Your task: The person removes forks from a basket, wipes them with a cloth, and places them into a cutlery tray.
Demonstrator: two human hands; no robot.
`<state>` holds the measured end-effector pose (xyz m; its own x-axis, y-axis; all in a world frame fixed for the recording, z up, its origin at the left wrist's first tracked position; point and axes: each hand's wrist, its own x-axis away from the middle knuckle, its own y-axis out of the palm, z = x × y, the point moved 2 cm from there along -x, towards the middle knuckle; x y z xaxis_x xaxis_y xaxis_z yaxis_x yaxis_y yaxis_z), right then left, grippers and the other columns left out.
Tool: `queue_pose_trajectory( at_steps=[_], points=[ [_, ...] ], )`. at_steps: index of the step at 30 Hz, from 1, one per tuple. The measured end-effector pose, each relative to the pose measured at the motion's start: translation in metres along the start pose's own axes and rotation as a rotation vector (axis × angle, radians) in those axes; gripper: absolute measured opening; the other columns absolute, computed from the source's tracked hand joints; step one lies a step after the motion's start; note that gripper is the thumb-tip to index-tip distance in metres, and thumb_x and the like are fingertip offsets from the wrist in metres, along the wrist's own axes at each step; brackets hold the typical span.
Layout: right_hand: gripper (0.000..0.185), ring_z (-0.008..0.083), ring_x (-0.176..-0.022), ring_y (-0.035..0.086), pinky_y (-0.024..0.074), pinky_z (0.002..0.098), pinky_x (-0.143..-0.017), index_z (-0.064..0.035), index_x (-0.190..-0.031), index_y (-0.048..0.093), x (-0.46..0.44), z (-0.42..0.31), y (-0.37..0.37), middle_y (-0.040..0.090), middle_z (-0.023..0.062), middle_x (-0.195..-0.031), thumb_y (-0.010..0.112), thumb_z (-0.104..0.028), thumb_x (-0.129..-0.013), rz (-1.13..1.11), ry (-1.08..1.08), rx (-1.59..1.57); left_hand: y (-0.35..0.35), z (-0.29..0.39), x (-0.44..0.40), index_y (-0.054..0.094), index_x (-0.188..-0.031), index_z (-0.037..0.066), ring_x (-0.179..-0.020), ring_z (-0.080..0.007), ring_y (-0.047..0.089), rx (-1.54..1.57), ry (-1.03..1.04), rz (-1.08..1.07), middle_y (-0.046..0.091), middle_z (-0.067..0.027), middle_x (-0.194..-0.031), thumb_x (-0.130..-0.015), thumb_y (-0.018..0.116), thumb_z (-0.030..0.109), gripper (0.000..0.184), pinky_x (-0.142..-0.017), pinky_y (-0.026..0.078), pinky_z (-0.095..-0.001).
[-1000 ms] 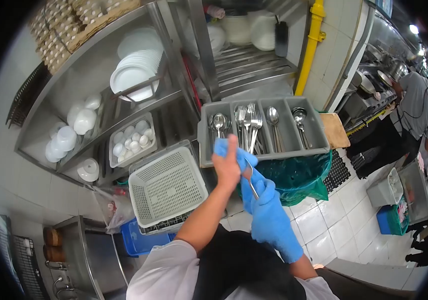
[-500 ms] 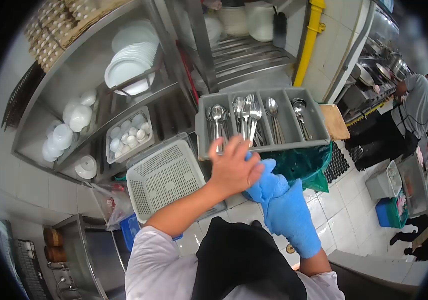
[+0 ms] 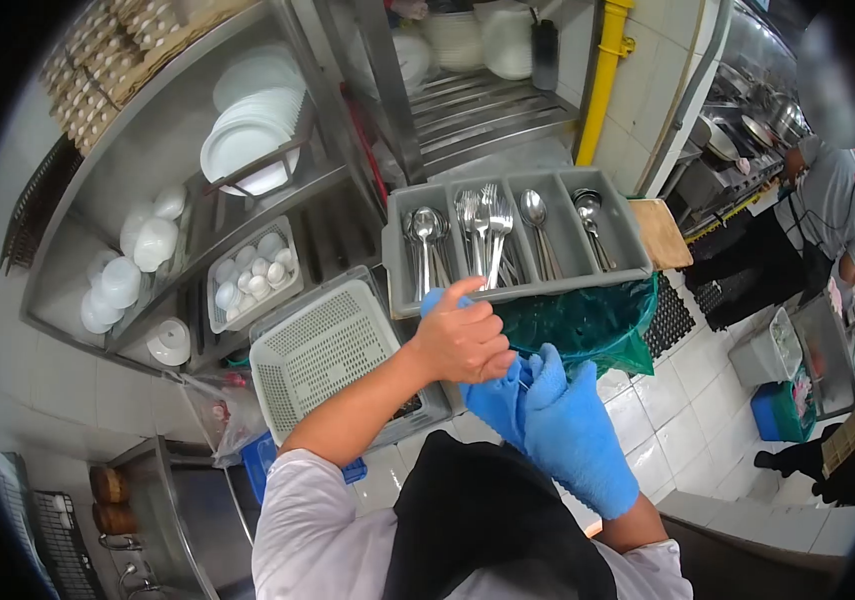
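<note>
A blue cloth (image 3: 576,432) covers my right hand (image 3: 548,405) and wrist, so its fingers are hidden. My bare left hand (image 3: 466,340) has its fingers curled closed around the cloth's far end, and a bit of blue pokes out above the index finger. Whether anything is wrapped inside cannot be seen. Just beyond both hands stands a grey cutlery tray (image 3: 533,292) with sections of spoons (image 3: 428,228), forks (image 3: 493,225), more spoons (image 3: 536,215) and a further group of round-headed spoons (image 3: 590,210).
A perforated white basket (image 3: 323,350) sits left of my hands. Below the tray is a green bin liner (image 3: 618,330). Steel shelves at left hold white plates (image 3: 248,155) and bowls (image 3: 120,283). A wooden board (image 3: 662,232) lies right of the tray. At right stands another person (image 3: 828,200).
My left hand has gone from spread fingers to a closed grip on the cloth. Both hands now sit slightly nearer to me, with the cloth stretched between them.
</note>
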<state>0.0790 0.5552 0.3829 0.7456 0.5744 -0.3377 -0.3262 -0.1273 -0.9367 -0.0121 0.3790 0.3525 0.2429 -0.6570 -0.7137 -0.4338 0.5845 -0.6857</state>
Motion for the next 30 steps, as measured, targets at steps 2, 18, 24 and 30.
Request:
queue_pose_trajectory(
  at_steps=[2,18,24,30],
  points=[
    [0.027,0.0352,-0.072,0.063,0.0488,0.0405,-0.071,0.0168,-0.105,0.050,0.003,0.000,0.000,0.057,0.0320,-0.103,0.052,-0.005,-0.088,-0.028,0.096,-0.067,0.002,-0.006,0.003,0.050,-0.055,0.015,-0.061,-0.0176,0.048,0.022,0.015,0.013,0.038,-0.0003,-0.058,-0.078,0.066,0.027,0.030,-0.087,0.047,-0.0423],
    [0.041,0.0361,-0.097,0.058,0.0445,0.0423,-0.086,0.0032,-0.116,0.047,0.054,-0.008,0.099,0.059,0.0229,-0.104,0.056,-0.025,-0.087,-0.156,0.609,-1.106,0.058,0.066,0.002,0.057,-0.123,0.009,-0.090,-0.0244,0.066,2.156,-1.593,0.990,0.067,-0.0111,-0.100,-0.097,0.057,0.041,0.041,-0.081,0.057,-0.0364],
    [0.035,0.0389,-0.094,0.055,0.0435,0.0433,-0.079,-0.0009,-0.103,0.056,0.017,0.005,0.044,0.059,0.0187,-0.101,0.066,-0.017,-0.073,-0.228,0.281,-0.615,0.069,0.038,0.005,0.062,-0.108,0.006,-0.077,-0.0120,0.062,1.318,-1.383,0.588,0.066,-0.0030,-0.087,-0.099,0.059,0.031,0.027,-0.069,0.053,-0.0301],
    [0.042,0.0404,-0.096,0.055,0.0434,0.0451,-0.078,0.0010,-0.103,0.059,0.019,0.033,0.045,0.057,0.0227,-0.103,0.071,-0.013,-0.066,-0.064,0.459,-0.845,0.059,0.040,-0.008,0.065,-0.097,0.001,-0.070,-0.0075,0.056,0.705,-1.066,0.334,0.064,-0.0008,-0.080,-0.098,0.061,0.027,0.026,-0.063,0.047,-0.0274]
  ],
)
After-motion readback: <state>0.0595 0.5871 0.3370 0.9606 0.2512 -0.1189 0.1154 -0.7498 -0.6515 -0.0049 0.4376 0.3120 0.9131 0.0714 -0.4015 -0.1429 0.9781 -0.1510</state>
